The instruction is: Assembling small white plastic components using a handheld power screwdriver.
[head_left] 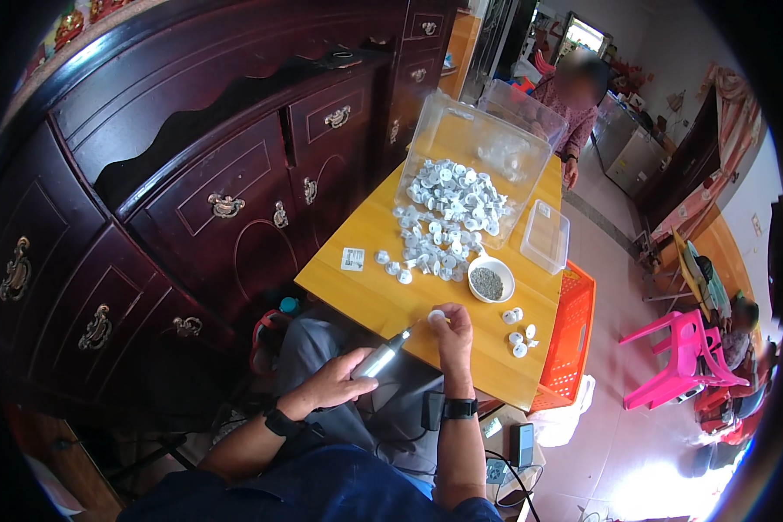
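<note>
My left hand (335, 383) is wrapped round a silver pen-shaped electric screwdriver (381, 358), its thin tip pointing up and to the right. My right hand (455, 337) pinches a small round white plastic piece (437, 316) above the table's near edge. The screwdriver's tip is close to that piece; whether they touch I cannot tell. Just beyond my right hand stands a white bowl (508, 290) holding many tiny grey metal parts, likely screws. Further off, a heap of similar white plastic pieces (448, 204) spills from a clear plastic bin (531, 165) lying on its side.
Several loose white pieces (519, 350) lie at the right of the yellow table (339, 287). A clear tray (546, 248) sits at its right edge, above an orange crate (574, 322). Dark cabinets (235, 191) line the left. A person (574, 113) stands beyond; a pink stool (683, 357) is to the right.
</note>
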Demonstrator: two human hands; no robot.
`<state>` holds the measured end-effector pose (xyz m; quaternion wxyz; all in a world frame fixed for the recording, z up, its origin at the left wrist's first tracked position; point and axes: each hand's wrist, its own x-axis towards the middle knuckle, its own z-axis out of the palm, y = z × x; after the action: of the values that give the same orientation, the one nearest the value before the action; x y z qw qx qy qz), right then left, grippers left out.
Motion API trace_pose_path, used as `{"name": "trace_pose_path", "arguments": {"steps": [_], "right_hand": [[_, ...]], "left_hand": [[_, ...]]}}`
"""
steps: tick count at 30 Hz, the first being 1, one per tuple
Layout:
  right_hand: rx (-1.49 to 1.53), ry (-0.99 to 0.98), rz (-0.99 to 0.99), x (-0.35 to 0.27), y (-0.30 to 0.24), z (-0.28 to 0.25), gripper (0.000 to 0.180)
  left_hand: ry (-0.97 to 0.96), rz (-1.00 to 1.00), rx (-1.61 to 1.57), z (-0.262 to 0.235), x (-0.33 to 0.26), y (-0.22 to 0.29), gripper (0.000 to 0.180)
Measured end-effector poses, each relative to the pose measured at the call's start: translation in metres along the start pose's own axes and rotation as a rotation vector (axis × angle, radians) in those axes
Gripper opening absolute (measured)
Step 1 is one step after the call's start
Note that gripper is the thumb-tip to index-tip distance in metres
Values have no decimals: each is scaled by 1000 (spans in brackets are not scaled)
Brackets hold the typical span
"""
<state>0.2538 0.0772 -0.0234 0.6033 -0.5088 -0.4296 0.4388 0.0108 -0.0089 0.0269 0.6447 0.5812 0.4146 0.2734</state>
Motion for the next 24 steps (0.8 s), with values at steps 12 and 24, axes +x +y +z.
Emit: {"name": "trace_pose_path", "arguments": {"steps": [12,24], "right_hand": [[157,-79,132,-2,16,0,26],[87,-48,126,-7,9,7,11]], "left_hand": [[33,9,-5,7,14,-2,51],[19,-31,70,10,27,-6,55]]}}
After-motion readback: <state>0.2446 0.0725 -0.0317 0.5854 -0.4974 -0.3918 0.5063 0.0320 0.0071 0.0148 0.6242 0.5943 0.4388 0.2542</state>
